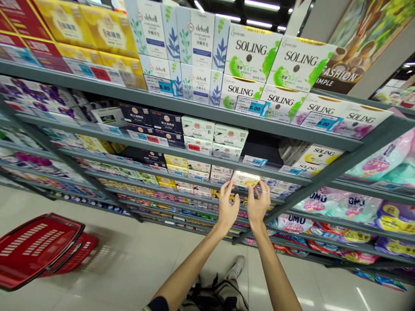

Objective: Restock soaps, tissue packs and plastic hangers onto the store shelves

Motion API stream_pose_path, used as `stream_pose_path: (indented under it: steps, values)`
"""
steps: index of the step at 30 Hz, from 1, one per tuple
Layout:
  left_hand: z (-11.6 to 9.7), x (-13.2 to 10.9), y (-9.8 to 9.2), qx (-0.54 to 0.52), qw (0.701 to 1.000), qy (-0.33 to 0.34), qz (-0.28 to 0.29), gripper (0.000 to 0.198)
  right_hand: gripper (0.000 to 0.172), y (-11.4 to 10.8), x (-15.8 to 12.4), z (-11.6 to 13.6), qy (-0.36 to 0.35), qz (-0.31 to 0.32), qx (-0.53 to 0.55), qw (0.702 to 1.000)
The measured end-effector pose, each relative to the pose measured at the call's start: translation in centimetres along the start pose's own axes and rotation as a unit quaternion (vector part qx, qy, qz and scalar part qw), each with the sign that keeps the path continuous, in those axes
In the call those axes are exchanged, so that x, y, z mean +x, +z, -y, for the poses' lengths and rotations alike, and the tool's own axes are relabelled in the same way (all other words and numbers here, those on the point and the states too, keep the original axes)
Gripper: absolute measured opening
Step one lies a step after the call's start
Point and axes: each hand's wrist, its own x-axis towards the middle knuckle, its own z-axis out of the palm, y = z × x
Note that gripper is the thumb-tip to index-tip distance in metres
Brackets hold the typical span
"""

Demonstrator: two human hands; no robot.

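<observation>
Right of centre in the frame, a small white-and-yellow cardboard box (245, 178) sits amid grey metal shelving (194, 109), apparently not yet clear; the bare left hand (228, 206) and ringed right hand (259, 204) touch its ends, clamping uncertain.

- Supermarket aisle around me: grey shelves (292, 130) stacked with SOLING soap boxes (249, 54).
- Blue price labels (164, 87) along shelf edges.
- Red shopping basket (69, 259) on glossy floor (129, 268).
</observation>
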Motion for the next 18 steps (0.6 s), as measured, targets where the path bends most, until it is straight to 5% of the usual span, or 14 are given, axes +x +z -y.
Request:
stream_pose_path:
  steps: [18]
  values:
    - [0.04, -0.6, 0.33, 0.017, 1.0, 0.003, 0.005, 0.067, 0.043, 0.9, -0.11, -0.33, -0.028, -0.033, -0.062, 0.997]
